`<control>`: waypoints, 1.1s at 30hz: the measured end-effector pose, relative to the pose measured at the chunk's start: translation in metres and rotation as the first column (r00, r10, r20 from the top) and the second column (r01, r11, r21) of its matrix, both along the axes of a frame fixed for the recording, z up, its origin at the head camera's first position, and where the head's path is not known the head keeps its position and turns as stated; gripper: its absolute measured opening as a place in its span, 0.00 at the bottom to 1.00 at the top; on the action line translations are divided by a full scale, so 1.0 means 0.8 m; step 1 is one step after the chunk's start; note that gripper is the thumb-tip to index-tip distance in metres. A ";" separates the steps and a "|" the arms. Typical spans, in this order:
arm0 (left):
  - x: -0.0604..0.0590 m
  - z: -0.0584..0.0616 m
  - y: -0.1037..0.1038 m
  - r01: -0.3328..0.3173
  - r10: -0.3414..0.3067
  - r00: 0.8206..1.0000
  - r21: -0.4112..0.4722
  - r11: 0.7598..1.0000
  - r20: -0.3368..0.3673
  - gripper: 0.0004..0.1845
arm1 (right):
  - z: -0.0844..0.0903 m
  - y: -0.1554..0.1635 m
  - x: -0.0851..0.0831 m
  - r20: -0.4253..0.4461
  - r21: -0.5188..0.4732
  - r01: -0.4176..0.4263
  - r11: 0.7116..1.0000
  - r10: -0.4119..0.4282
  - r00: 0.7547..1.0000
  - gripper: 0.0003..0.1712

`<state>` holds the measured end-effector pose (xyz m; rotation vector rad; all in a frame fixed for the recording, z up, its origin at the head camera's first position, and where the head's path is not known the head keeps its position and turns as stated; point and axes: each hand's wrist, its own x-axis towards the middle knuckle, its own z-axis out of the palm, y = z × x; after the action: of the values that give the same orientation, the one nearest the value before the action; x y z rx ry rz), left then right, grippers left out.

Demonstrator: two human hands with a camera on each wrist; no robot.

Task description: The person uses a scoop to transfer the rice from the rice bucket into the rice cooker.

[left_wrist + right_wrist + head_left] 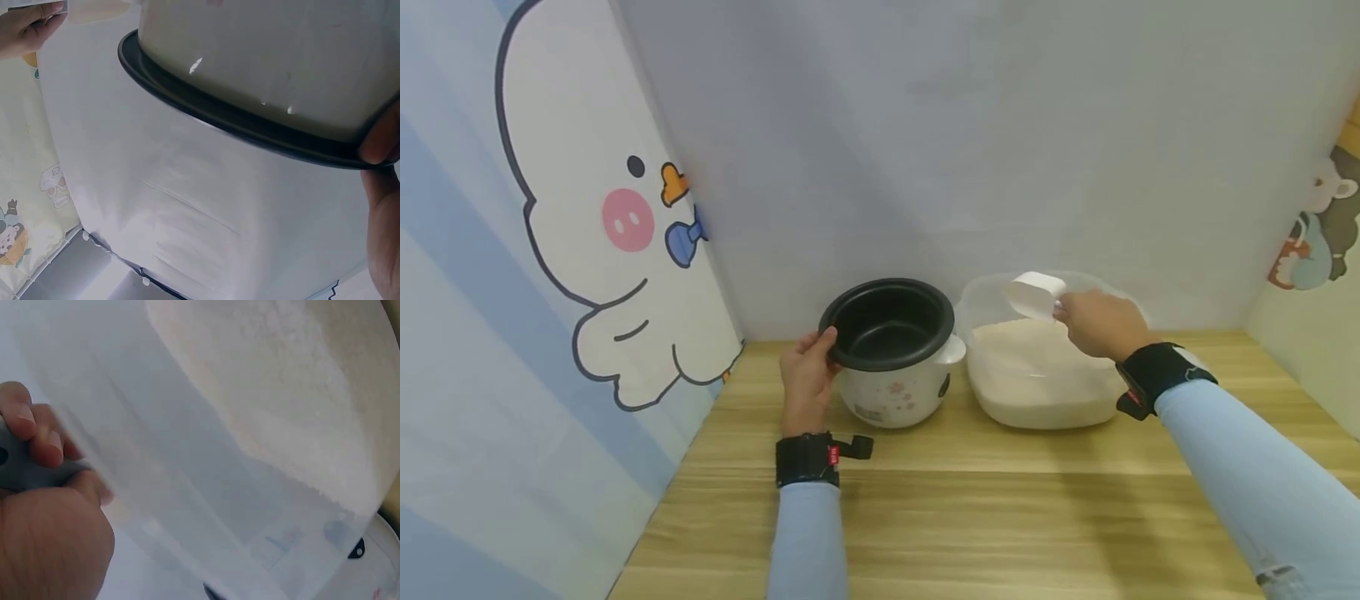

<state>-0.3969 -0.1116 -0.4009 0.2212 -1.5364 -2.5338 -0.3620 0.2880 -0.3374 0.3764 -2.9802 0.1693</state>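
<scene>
Left hand (806, 377) is wrapped onto the left side of the rice cooker (895, 385), thumb hooked over the black rim of the inner pot (887, 323) and the fingers curled around the side below it. From the left wrist view you mostly get the underside of that dark rim with the thumb (381, 134) pressed on it, so it's a proper grip, not just a touch. Pot looks empty from the head view, no lid on it.

Right hand (1099, 323) is holding a small white scoop (1036, 295) by its handle, fingers closed around it. The scoop is up in the air over the back left part of the clear plastic tub (1052, 400), tilted on its side with the cup end pointing left toward the cooker. Can't tell if there's anything in the scoop. The tub is filled pretty high with white rice (1037, 358), and the right wrist view is basically just a close-up of the rice (294, 381) through the see-through wall.

Cooker is white with a little pink flower print, sits on the wooden surface (1000, 517) near the back wall, and the tub is just beside it on the right. Both wrists have black straps, light blue sleeves.
</scene>
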 end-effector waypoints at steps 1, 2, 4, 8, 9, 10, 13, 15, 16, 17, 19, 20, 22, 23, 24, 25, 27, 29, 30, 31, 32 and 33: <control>0.000 0.000 0.000 0.002 -0.002 1.000 -0.003 1.000 0.000 0.20 | -0.003 0.002 -0.002 0.011 0.007 0.012 1.000 -0.012 1.000 0.12; 0.000 0.000 0.000 0.005 -0.005 1.000 -0.006 1.000 0.000 0.20 | -0.005 0.004 -0.002 0.015 0.012 0.026 1.000 -0.027 1.000 0.13; 0.001 0.002 0.000 0.005 -0.005 1.000 -0.020 1.000 0.004 0.20 | -0.009 0.006 -0.001 0.022 0.018 0.062 0.998 -0.062 0.998 0.14; 0.003 0.006 0.002 -0.009 0.009 1.000 -0.031 0.999 0.016 0.20 | -0.016 0.010 0.003 0.014 0.031 0.125 0.992 -0.126 0.992 0.14; 0.003 0.007 0.003 -0.012 0.012 1.000 -0.034 0.999 0.017 0.20 | -0.019 0.012 0.002 0.013 0.037 0.135 0.990 -0.135 0.991 0.15; 0.002 0.007 0.003 -0.013 0.014 1.000 -0.032 0.999 0.019 0.20 | -0.022 0.013 0.002 0.017 0.039 0.141 0.989 -0.141 0.990 0.14; 0.002 0.007 0.002 -0.019 0.019 1.000 -0.020 1.000 0.023 0.19 | -0.031 0.018 -0.002 0.046 0.042 0.140 0.989 -0.142 0.989 0.14; 0.002 0.006 0.001 -0.025 0.026 0.999 -0.016 1.000 0.021 0.19 | -0.037 0.022 -0.005 0.081 0.041 0.136 0.990 -0.139 0.987 0.13; 0.002 0.005 0.001 -0.029 0.029 0.999 -0.012 1.000 0.021 0.18 | -0.039 0.022 -0.006 0.099 0.039 0.136 0.990 -0.140 0.985 0.13; 0.002 0.005 0.000 -0.032 0.032 0.999 -0.011 0.999 0.016 0.18 | -0.041 0.023 -0.008 0.114 0.041 0.137 0.990 -0.141 0.984 0.13; 0.003 0.005 0.000 -0.037 0.037 0.999 -0.014 0.999 0.006 0.18 | -0.041 0.023 -0.009 0.143 0.044 0.143 0.989 -0.148 0.979 0.12; 0.004 0.006 0.001 -0.037 0.037 0.999 -0.015 0.999 0.001 0.18 | -0.041 0.023 -0.009 0.159 0.040 0.147 0.988 -0.151 0.976 0.12; 0.005 0.006 0.001 -0.036 0.036 0.999 -0.013 0.999 -0.005 0.17 | -0.040 0.021 -0.009 0.188 0.038 0.149 0.988 -0.154 0.970 0.11; 0.006 0.006 0.002 -0.037 0.037 0.999 -0.015 0.999 -0.006 0.16 | -0.039 0.020 -0.008 0.203 0.034 0.148 0.988 -0.152 0.967 0.11; 0.006 0.006 0.002 -0.037 0.037 0.999 -0.015 0.999 -0.006 0.16 | -0.040 0.019 -0.009 0.215 0.030 0.149 0.988 -0.152 0.965 0.12; 0.007 0.006 0.002 -0.035 0.035 0.999 -0.015 0.999 -0.004 0.15 | -0.041 0.018 -0.009 0.228 0.025 0.151 0.988 -0.152 0.962 0.12; 0.008 0.007 0.003 -0.037 0.037 0.999 -0.017 0.999 0.003 0.15 | -0.042 0.017 -0.010 0.248 0.018 0.147 0.989 -0.147 0.957 0.12; 0.009 0.008 0.003 -0.042 0.042 0.999 -0.025 0.999 0.009 0.15 | -0.043 0.015 -0.013 0.277 0.016 0.138 0.990 -0.137 0.951 0.13; 0.009 0.009 0.003 -0.044 0.045 0.999 -0.027 0.999 0.011 0.16 | -0.044 0.014 -0.015 0.291 0.019 0.133 0.991 -0.133 0.947 0.14; 0.010 0.010 0.004 -0.048 0.049 0.999 -0.029 0.998 0.013 0.16 | -0.043 0.013 -0.017 0.310 0.024 0.123 0.992 -0.124 0.942 0.14; 0.010 0.011 0.004 -0.052 0.052 0.999 -0.034 0.998 0.014 0.16 | -0.043 0.012 -0.019 0.326 0.031 0.106 0.994 -0.110 0.939 0.15; 0.011 0.012 0.004 -0.056 0.056 0.998 -0.035 0.998 0.015 0.16 | -0.044 0.010 -0.021 0.340 0.043 0.086 0.995 -0.095 0.936 0.15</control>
<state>-0.3884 -0.1087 -0.3915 0.2763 -1.5559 -2.4667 -0.3792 0.2960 -0.3725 0.2308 -3.3383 0.2036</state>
